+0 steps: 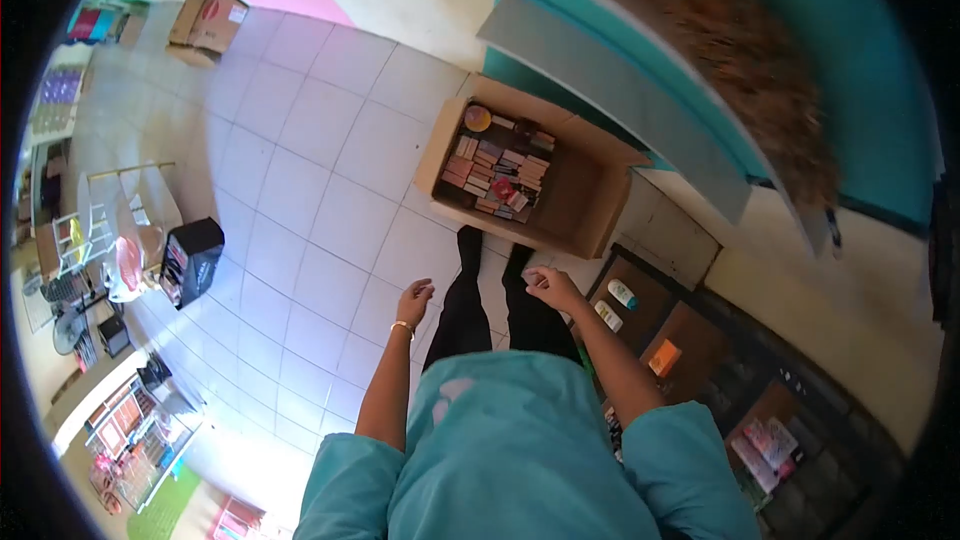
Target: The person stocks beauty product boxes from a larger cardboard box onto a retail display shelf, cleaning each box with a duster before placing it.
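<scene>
small packets [487, 168] — too tiny to identify; shirt [510, 450] — cut off.

Brown cardboard box [600, 198], matt; pale floor tiles [297, 130], smooth and glossy.

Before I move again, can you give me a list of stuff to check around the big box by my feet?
1. Cardboard box open on top: ok.
2. Small packs inside it: ok.
3. Packs all facing one way: not ok, they lie at mixed angles.
4. Left hand away from the box: ok.
5. Right hand holding nothing: cannot tell, the fingers are curled.
6. Left foot not touching the box: cannot tell, it looks very close.
</scene>
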Demonstrator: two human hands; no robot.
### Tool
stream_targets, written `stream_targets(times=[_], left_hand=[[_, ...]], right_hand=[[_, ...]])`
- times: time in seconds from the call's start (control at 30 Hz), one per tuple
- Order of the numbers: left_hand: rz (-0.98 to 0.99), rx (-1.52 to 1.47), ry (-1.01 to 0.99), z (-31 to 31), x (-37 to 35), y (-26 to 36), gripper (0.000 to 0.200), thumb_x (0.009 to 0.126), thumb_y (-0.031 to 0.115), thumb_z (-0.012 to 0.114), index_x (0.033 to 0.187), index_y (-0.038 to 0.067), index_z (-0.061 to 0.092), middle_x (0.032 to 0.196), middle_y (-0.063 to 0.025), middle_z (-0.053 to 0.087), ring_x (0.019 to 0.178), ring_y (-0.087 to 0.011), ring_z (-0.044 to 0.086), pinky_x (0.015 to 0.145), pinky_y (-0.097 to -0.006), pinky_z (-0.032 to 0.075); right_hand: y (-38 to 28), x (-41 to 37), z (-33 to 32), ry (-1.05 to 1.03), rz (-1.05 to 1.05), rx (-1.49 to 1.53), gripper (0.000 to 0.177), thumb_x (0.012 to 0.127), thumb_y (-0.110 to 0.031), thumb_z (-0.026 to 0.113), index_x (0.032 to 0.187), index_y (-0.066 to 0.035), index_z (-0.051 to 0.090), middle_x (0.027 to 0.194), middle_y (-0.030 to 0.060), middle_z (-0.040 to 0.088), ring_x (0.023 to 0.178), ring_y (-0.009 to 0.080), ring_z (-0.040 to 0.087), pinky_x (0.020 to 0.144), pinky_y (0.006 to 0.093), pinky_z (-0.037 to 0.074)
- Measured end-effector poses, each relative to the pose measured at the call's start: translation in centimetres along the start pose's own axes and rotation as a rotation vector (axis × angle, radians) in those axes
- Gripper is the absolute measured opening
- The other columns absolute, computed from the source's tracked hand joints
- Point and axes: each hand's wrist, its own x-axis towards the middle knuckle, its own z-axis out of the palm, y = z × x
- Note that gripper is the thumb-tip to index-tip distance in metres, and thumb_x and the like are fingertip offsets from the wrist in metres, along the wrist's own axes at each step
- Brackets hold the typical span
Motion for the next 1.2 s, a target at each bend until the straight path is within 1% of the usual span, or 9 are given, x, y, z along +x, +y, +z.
stream_targets(times=[0.17, 0.4, 0.63, 0.73, 0.83, 0.93, 1.03, 1.13, 1.2], left_hand=[[0.155, 0.265, -0.011, 2.5, 8.9, -1.7, 0.031, 0.080, 0.026, 0.056, 0.105, 0.008, 0.056, 0.090, -0.0113, 0.062, 0.080, -0.0200, 0.060, 0.073, -0.0304, 0.046], [0.197, 0.144, 0.023, 2.9, 22.4, -5.7, 0.026, 0.083, 0.019, 0.054, 0.106, 0.008, 0.055, 0.093, -0.0099, 0.061, 0.084, -0.0181, 0.058, 0.073, -0.0299, 0.045], [0.221, -0.043, 0.143, 0.9, 27.2, -8.9, 0.026, 0.085, 0.012, 0.049, 0.109, 0.003, 0.052, 0.094, -0.0099, 0.060, 0.090, -0.0171, 0.056, 0.078, -0.0282, 0.044], [0.232, -0.035, 0.212, -0.5, 28.2, -11.2, 0.025, 0.086, 0.008, 0.046, 0.108, 0.000, 0.052, 0.093, -0.0106, 0.059, 0.089, -0.0167, 0.056, 0.079, -0.0272, 0.044], [0.224, -0.052, 0.265, -1.2, 29.4, -12.8, 0.023, 0.086, 0.006, 0.045, 0.107, 0.000, 0.052, 0.092, -0.0094, 0.059, 0.089, -0.0157, 0.056, 0.078, -0.0262, 0.044], [0.233, -0.071, 0.290, -1.2, 29.8, -11.9, 0.023, 0.086, 0.005, 0.045, 0.107, 0.001, 0.053, 0.092, -0.0089, 0.059, 0.089, -0.0158, 0.056, 0.078, -0.0261, 0.044], [0.235, -0.117, 0.301, -0.2, 29.0, -9.3, 0.023, 0.085, 0.004, 0.045, 0.107, 0.002, 0.052, 0.091, -0.0085, 0.059, 0.089, -0.0157, 0.056, 0.078, -0.0263, 0.044], [0.294, -0.129, 0.291, 1.1, 27.4, -5.9, 0.022, 0.085, 0.004, 0.045, 0.106, 0.002, 0.052, 0.091, -0.0080, 0.059, 0.089, -0.0156, 0.056, 0.080, -0.0261, 0.043], [0.314, -0.016, 0.233, 1.9, 25.2, -3.1, 0.034, 0.079, 0.008, 0.054, 0.113, 0.003, 0.047, 0.104, -0.0118, 0.054, 0.100, -0.0208, 0.052, 0.085, -0.0312, 0.040]], right_hand=[[5.7, 12.5, 2.7, -0.002, 0.005, 0.020, 0.037, 0.068, -0.014, 0.067, 0.101, -0.005, 0.056, 0.078, 0.0093, 0.058, 0.071, 0.0202, 0.057, 0.065, 0.0310, 0.046], [15.5, 25.6, 6.2, -0.018, 0.135, -0.061, 0.039, 0.066, -0.011, 0.067, 0.102, -0.004, 0.055, 0.087, 0.0137, 0.057, 0.080, 0.0253, 0.056, 0.071, 0.0343, 0.046], [18.8, 42.3, 4.7, 0.459, -0.136, -0.417, 0.050, 0.068, -0.019, 0.067, 0.110, -0.002, 0.047, 0.112, 0.0179, 0.046, 0.106, 0.0329, 0.045, 0.085, 0.0385, 0.040], [18.9, 47.3, 4.3, 0.345, -0.096, -0.590, 0.059, 0.066, -0.026, 0.070, 0.114, -0.005, 0.045, 0.118, 0.0178, 0.041, 0.109, 0.0332, 0.042, 0.089, 0.0472, 0.034], [18.5, 48.5, 4.1, 0.185, 0.107, -0.721, 0.059, 0.064, -0.031, 0.071, 0.113, -0.008, 0.048, 0.118, 0.0171, 0.044, 0.109, 0.0314, 0.043, 0.091, 0.0557, 0.027], [16.0, 47.4, 3.9, 0.210, 0.111, -0.809, 0.053, 0.064, -0.029, 0.070, 0.109, -0.006, 0.052, 0.094, 0.0141, 0.060, 0.094, 0.0295, 0.054, 0.093, 0.0557, 0.022], [15.7, 45.9, 4.2, 0.361, -0.041, -0.851, 0.049, 0.066, -0.028, 0.069, 0.107, -0.006, 0.054, 0.087, 0.0126, 0.062, 0.089, 0.0314, 0.056, 0.094, 0.0548, 0.021], [14.3, 42.8, 3.8, 0.550, -0.211, -0.731, 0.042, 0.068, -0.025, 0.069, 0.102, -0.003, 0.057, 0.087, 0.0118, 0.063, 0.082, 0.0252, 0.059, 0.089, 0.0458, 0.034], [13.4, 39.5, 3.5, 0.573, -0.133, -0.277, 0.036, 0.068, -0.023, 0.069, 0.096, -0.003, 0.059, 0.083, 0.0113, 0.062, 0.076, 0.0228, 0.060, 0.080, 0.0379, 0.041]])
